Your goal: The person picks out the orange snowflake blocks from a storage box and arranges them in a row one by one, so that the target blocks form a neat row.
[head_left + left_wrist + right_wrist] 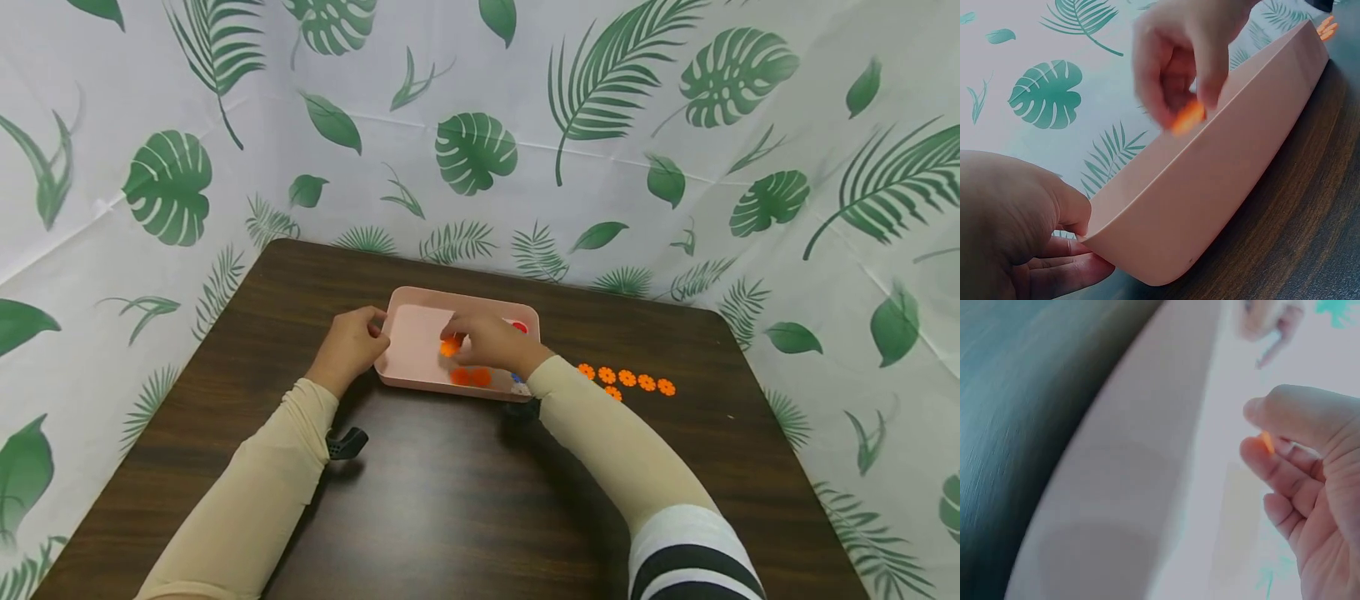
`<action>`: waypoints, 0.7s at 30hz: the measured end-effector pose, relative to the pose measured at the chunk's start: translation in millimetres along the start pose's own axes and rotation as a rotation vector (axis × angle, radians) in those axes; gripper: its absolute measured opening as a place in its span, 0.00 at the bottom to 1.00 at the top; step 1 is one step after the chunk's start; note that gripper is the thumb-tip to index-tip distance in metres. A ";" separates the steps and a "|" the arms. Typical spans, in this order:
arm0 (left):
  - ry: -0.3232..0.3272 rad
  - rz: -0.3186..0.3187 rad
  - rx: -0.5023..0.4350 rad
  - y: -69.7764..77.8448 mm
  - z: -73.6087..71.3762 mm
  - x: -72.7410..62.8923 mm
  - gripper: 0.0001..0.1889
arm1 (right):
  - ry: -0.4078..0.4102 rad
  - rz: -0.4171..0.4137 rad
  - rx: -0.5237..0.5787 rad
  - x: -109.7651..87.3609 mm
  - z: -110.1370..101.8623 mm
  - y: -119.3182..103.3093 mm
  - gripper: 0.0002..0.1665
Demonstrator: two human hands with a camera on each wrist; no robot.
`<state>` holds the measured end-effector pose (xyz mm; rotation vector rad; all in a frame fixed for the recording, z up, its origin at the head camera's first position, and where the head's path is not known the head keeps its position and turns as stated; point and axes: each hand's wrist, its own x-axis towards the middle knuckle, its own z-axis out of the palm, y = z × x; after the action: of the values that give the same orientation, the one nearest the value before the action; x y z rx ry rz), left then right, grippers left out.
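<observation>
A pink shallow tray (412,329) lies on the dark table. At its left end my left hand (348,343) pinches the rim, with some fingers against the outside wall in the left wrist view. Over the tray, my right hand (491,340) pinches an orange flower-shaped disc (450,346) between thumb and fingertips. The same disc (1189,119) shows blurred above the rim in the left wrist view. Two more orange discs (481,377) lie inside along the near wall. A red piece (519,327) and a blue piece (516,378) are at the tray's right end, partly hidden by my right arm.
On the table right of the tray, several orange flower-shaped discs (627,378) lie in a row, with another disc (612,392) just below. My right forearm partly covers that area. A white leaf-patterned cloth (480,217) hangs behind the table (420,500).
</observation>
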<state>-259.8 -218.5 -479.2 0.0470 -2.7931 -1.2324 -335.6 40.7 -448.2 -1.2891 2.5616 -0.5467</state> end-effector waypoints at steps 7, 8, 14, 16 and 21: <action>-0.015 -0.020 -0.009 0.7 0.4 -0.6 0.23 | 0.235 0.194 0.195 -70.5 -26.7 43.1 0.20; -0.021 -0.024 -0.011 1.1 0.3 -1.3 0.23 | 0.260 0.237 0.221 -83.4 -30.1 48.7 0.20; -0.029 -0.032 -0.004 0.5 0.7 -3.3 0.23 | 0.390 0.405 0.272 -164.2 -40.0 81.7 0.19; -0.024 -0.022 -0.002 0.5 0.7 -3.2 0.23 | 0.423 0.444 0.275 -190.7 -38.0 94.1 0.20; -0.014 0.001 0.001 3.5 1.1 -2.9 0.23 | 0.467 0.573 0.201 -247.5 -24.7 120.6 0.21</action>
<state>-257.0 -215.1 -477.6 0.0365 -2.8054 -1.2361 -285.7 311.8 -469.3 -0.3452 2.9500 -1.0284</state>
